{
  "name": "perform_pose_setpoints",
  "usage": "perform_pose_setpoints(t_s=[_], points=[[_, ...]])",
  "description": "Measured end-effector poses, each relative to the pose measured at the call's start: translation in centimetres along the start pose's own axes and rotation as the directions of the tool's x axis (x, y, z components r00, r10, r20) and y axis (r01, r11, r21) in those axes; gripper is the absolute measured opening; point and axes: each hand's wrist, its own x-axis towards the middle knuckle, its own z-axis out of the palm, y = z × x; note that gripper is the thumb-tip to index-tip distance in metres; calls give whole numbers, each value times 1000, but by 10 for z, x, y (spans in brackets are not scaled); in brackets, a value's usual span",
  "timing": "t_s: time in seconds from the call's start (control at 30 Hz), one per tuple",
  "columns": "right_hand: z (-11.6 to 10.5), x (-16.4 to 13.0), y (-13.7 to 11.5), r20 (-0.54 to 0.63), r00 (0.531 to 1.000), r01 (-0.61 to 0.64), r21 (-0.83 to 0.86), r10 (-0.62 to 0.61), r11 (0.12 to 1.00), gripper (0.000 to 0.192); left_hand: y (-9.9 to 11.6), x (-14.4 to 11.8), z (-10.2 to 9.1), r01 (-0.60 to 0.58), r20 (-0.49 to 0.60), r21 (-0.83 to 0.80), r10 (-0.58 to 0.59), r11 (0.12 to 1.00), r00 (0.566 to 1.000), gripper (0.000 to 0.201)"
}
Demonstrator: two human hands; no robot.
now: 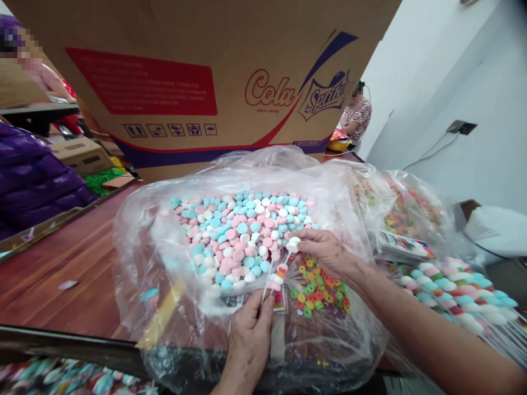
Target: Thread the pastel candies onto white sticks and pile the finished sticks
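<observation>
At six o'clock the left hand (248, 343) pinches a thin white stick (267, 284) carrying a few threaded candies (pink, white, orange). The right hand (325, 251), toward three o'clock, closes thumb and fingertips on a white marshmallow (293, 244) just above the stick's tip. Both hover over a clear plastic bag (164, 241) of pastel marshmallows (242, 236), with ring candies (317, 288) at four o'clock.

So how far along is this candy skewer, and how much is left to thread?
Done: finished skewers lie piled at right. In hand: the left hand holds a stick with a few pieces on; the right hand brings a white candy to its tip. Left: most of the stick is bare, and the pastel candies remain plentiful.
</observation>
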Motion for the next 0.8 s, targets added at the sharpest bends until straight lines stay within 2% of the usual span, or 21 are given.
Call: perform_pose_setpoints(t_s=[0.2, 0.37, 0.63, 0.8], points=[[-4, 2, 7, 24, 999, 24, -129, -22, 991, 33, 2, 0, 1, -6, -22, 9, 7, 1000, 1000, 30], [-4, -1, 6, 75, 993, 111, -323, -92, 940, 32, 3, -1, 1, 10, -25, 22, -9, 1000, 1000, 29], [12, -14, 3, 132, 947, 307, -641, -292, 703, 35, -5, 1, -1, 5, 17, 63, -6, 998, 1000, 34], [13, -14, 13, 233, 896, 422, -714, -379, 559, 38, -9, 3, 0, 6, 20, 37, -7, 999, 1000, 35]])
